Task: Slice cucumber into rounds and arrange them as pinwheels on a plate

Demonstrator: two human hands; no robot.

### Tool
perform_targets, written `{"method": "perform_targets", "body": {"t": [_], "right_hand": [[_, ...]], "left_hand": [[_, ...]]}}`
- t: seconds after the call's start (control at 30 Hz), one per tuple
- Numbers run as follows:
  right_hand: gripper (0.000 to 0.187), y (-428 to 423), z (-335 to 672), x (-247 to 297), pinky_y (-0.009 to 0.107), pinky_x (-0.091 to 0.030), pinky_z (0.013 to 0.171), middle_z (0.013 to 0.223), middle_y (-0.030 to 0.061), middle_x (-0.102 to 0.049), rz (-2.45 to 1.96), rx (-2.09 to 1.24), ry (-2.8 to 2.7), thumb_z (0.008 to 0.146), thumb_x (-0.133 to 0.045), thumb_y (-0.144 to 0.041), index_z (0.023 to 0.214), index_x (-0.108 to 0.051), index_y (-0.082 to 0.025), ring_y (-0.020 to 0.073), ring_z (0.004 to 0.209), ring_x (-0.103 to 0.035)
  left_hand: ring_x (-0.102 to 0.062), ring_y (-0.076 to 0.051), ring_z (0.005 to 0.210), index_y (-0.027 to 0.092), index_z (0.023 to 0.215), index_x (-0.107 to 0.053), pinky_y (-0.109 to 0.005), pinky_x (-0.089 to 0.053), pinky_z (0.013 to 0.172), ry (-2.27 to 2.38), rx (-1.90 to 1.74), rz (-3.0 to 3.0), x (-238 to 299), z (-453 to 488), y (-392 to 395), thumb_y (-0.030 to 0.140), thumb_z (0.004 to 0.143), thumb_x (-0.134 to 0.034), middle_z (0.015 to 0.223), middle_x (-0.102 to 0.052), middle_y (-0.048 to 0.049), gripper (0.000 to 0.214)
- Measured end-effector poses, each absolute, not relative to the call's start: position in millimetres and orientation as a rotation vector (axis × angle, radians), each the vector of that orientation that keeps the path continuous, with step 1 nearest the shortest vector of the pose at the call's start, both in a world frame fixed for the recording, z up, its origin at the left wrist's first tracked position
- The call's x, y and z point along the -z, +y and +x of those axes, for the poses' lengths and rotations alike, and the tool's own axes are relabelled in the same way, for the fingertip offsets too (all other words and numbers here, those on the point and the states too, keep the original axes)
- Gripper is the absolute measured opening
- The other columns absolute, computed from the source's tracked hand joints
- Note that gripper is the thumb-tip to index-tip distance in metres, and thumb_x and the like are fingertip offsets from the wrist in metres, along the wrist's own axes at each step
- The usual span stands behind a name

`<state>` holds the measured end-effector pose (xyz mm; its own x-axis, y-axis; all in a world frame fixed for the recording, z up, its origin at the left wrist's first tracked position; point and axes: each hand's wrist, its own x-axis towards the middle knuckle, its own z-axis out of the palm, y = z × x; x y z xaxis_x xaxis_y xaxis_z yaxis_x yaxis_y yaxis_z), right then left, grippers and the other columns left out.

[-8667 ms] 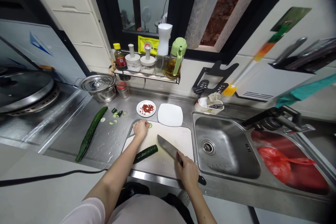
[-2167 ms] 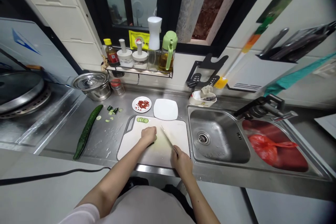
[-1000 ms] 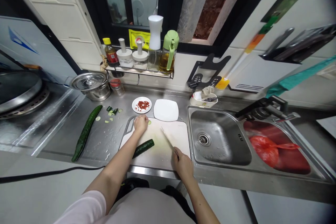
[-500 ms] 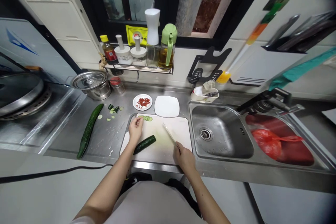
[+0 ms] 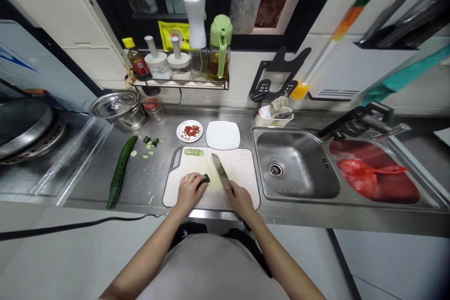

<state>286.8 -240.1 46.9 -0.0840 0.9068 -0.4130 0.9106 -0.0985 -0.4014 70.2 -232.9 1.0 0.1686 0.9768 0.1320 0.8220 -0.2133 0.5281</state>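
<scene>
My left hand (image 5: 190,191) is closed over a cut piece of cucumber (image 5: 204,180) on the white cutting board (image 5: 242,164); most of the piece is hidden under the fingers. In my right hand (image 5: 242,200) is a kitchen knife (image 5: 220,168), gripped by its handle. Its blade points away from me, a little right of the cucumber's cut end and apart from it. A row of several thin cucumber slices (image 5: 194,152) lies along the board's far left edge.
A whole cucumber (image 5: 121,171) and cucumber scraps (image 5: 151,143) lie on the counter at left. Behind the board stand a plate of red pieces (image 5: 190,131) and a white plate (image 5: 222,135). The sink (image 5: 298,168) is to the right, with a red bag (image 5: 358,178) beyond.
My left hand has come back from the row of slices and down onto the cucumber piece. The knife's blade has turned so its flat side shows. The view has shifted slightly.
</scene>
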Motion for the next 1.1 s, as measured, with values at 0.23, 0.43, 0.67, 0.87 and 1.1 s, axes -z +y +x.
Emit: {"method": "perform_targets", "body": {"t": [0.23,0.43,0.67,0.87,1.1], "right_hand": [[0.038,-246.6,269.8,-58.3,0.026,-0.034,0.066,0.094,0.0076,-0.073,1.991,0.915,2.111,0.102,-0.028,-0.033,0.127,-0.053,-0.02,0.0197,0.085,-0.067],[0.042,-250.3,261.2,-59.6,0.028,-0.041,0.074,0.099,0.0108,-0.072,1.884,0.885,2.122,0.102,-0.025,-0.033,0.135,-0.048,-0.018,0.0223,0.091,-0.067],[0.039,-248.3,254.8,-57.9,0.029,-0.043,0.076,0.102,0.0114,-0.071,1.866,0.891,2.085,0.102,-0.026,-0.031,0.13,-0.05,-0.018,0.0231,0.094,-0.067],[0.037,-248.5,253.8,-57.4,0.029,-0.042,0.076,0.099,0.0112,-0.071,1.864,0.904,2.095,0.102,-0.026,-0.03,0.124,-0.053,-0.017,0.0225,0.094,-0.066],[0.035,-245.8,251.3,-63.6,0.03,-0.042,0.075,0.101,0.0116,-0.07,1.843,0.886,2.075,0.102,-0.027,-0.029,0.121,-0.053,-0.017,0.023,0.094,-0.066]], "left_hand": [[-0.06,-0.019,0.101,0.025,0.109,-0.071,-0.034,-0.048,0.091,1.656,-0.69,2.17,10.8,65.5,-229.8,0.034,0.095,-0.05,0.108,-0.068,-0.0063,0.026],[-0.06,-0.017,0.092,0.027,0.115,-0.07,-0.03,-0.05,0.081,1.603,-0.753,2.247,15.8,58.3,-221.0,0.03,0.095,-0.051,0.101,-0.069,-0.0048,0.028],[-0.06,-0.015,0.087,0.027,0.111,-0.072,-0.029,-0.05,0.078,1.564,-0.77,2.287,17.8,55.8,-215.5,0.029,0.095,-0.053,0.097,-0.067,-0.0046,0.025],[-0.06,-0.016,0.088,0.026,0.111,-0.072,-0.029,-0.05,0.079,1.558,-0.775,2.282,19.7,55.2,-214.8,0.03,0.095,-0.052,0.097,-0.068,-0.0045,0.025],[-0.06,-0.016,0.089,0.025,0.11,-0.072,-0.03,-0.05,0.078,1.558,-0.783,2.27,16.5,57.0,-215.0,0.029,0.095,-0.052,0.096,-0.068,-0.005,0.025]]}}
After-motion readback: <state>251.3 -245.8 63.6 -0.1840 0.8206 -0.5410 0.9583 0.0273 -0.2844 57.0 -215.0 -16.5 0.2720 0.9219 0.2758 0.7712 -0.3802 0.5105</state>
